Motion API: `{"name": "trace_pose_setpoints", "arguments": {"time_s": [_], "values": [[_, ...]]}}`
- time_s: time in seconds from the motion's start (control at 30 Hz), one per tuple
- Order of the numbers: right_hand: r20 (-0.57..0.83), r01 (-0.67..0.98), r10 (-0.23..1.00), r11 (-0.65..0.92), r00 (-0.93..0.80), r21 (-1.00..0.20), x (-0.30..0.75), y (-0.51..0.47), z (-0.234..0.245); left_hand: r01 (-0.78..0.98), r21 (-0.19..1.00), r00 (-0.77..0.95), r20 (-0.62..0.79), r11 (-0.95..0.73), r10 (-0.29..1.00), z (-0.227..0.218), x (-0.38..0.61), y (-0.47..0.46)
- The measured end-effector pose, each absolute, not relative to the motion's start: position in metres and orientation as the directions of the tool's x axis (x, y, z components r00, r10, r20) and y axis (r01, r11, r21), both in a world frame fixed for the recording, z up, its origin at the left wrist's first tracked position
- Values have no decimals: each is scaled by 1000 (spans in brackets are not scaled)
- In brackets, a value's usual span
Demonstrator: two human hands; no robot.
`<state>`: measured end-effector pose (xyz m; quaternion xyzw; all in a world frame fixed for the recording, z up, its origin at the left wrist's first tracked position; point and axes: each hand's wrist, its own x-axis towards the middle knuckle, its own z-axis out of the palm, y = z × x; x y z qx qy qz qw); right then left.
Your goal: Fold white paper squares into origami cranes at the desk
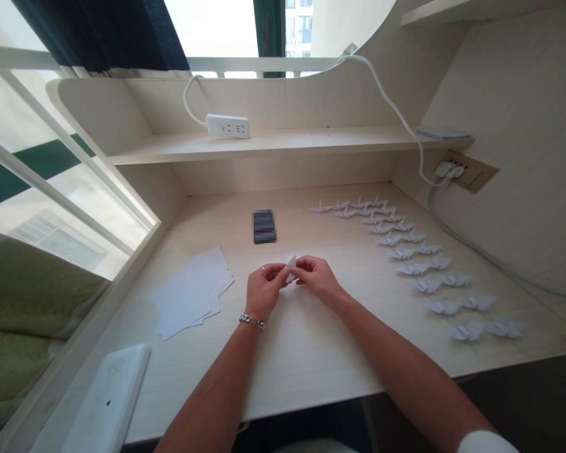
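Folded paper point(290, 268), mid-desk point(306, 358), left hand point(264, 289), right hand point(318, 280)

just one head-worn cam, tipped forward and down, sitting pretty close over the table point(306, 358), left hand point(264, 290) and right hand point(317, 280) mid-frame, shelf point(287, 148) and window point(212, 28) up top

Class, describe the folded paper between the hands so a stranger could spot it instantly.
On the pale desk, between the loose white sheets and the double row of paper cranes, the left hand and right hand meet. Between them stands a small pointed white paper fold, the only paper held.
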<state>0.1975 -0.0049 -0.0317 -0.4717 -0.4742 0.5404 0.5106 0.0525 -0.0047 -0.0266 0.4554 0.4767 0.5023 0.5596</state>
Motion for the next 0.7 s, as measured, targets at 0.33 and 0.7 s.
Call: {"name": "trace_pose_setpoints", "arguments": {"time_s": [0.33, 0.7], "values": [[40, -116, 997, 47, 66, -992, 187, -2, -27, -410, 877, 230, -164, 249, 959, -25, 43, -2], [148, -12, 980, 151, 131, -988, 178, -14, -29, -358, 917, 204, -109, 178, 973, -24, 41, -2]]}}
